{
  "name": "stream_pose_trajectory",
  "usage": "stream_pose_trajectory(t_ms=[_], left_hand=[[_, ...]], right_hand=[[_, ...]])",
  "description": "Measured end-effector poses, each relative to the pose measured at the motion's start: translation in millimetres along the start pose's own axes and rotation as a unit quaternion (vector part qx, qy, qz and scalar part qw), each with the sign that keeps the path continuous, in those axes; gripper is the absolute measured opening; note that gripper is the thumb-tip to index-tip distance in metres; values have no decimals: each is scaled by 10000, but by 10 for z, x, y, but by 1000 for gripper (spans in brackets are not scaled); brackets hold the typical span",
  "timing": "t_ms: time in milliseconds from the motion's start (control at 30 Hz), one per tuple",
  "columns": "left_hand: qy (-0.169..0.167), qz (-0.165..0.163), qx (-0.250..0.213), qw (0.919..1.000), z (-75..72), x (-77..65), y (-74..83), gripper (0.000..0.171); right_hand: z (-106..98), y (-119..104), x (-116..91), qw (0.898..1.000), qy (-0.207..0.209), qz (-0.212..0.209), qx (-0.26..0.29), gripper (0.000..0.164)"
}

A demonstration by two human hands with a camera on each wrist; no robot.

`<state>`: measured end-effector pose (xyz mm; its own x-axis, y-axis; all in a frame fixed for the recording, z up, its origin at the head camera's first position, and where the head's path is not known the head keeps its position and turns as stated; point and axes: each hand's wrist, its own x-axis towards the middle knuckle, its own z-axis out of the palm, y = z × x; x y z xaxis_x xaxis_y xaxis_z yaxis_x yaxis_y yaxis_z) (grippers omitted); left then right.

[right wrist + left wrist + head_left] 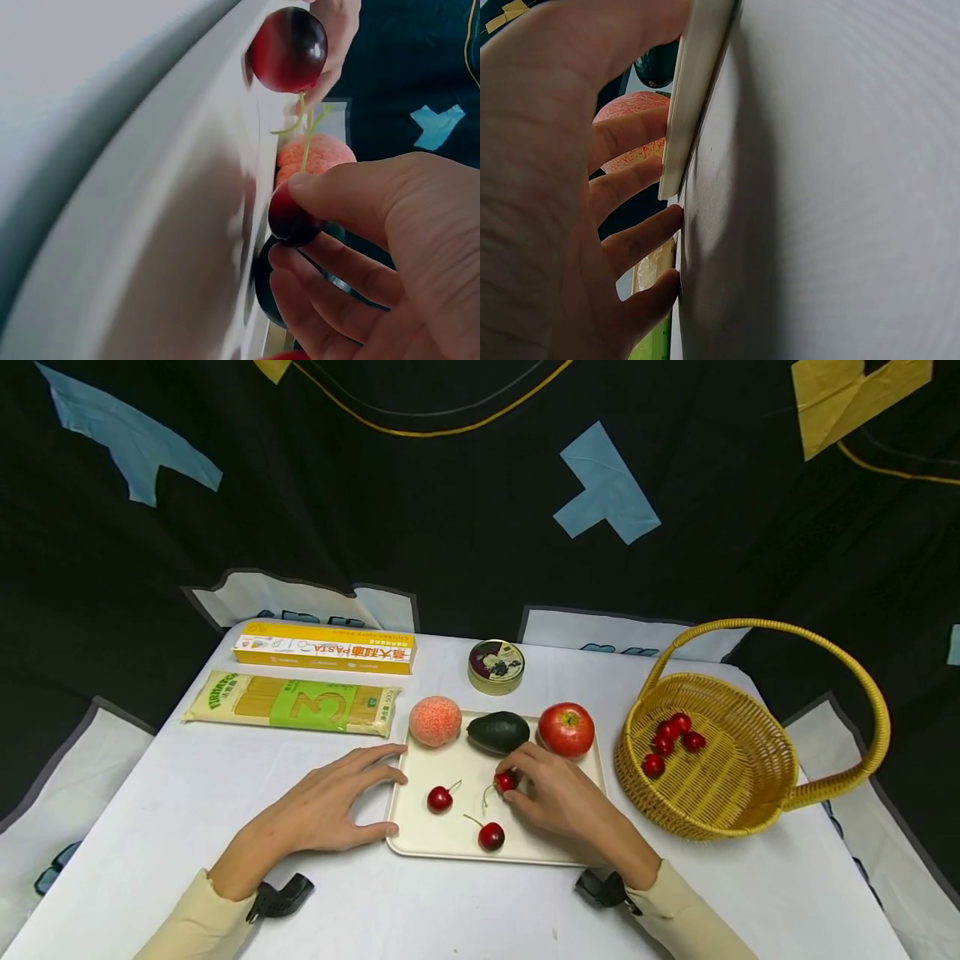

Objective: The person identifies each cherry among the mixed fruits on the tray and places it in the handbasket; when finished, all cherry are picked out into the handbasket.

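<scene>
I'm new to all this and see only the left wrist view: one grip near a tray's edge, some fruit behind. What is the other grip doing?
Observer: The right grip pinches a cherry between thumb and fingers.

Visitor: I can't see any cherries! Is that the only one?

Observer: No, two other cherries lie on the tray, both with their stems.

Visitor: And is there anything beyond the tray on that side?

Observer: Yes, to its right stands a yellow wicker basket with five cherries visible inside.
</scene>
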<state>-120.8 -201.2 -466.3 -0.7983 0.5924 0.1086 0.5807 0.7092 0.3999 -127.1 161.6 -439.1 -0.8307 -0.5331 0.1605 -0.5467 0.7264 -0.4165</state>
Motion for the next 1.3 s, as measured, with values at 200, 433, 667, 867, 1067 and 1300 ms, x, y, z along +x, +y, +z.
stream_pose_trajectory(t_ms=[200,433,667,867,1067,1300], left_hand=[[-38,-14,10,10000,-1,3,6,54],[-51,-84,36,9999,-8,7,5,55],[-49,-85,24,9999,-5,-2,5,55],[-24,-57,29,10000,0,8,-3,55],[48,6,5,10000,3,12,-2,54],[31,2,-5,10000,-3,8,3,54]], right_hand=[[-108,30,-77,9999,116,61,-4,38],[-295,97,-193,9985,502,-45,200,39],[-474,216,-346,9954,888,-40,364,43],[-615,381,-461,9891,1448,-93,235,45],[-753,526,-598,9817,1897,89,-102,46],[-880,711,-726,9774,2026,550,-242,45]])
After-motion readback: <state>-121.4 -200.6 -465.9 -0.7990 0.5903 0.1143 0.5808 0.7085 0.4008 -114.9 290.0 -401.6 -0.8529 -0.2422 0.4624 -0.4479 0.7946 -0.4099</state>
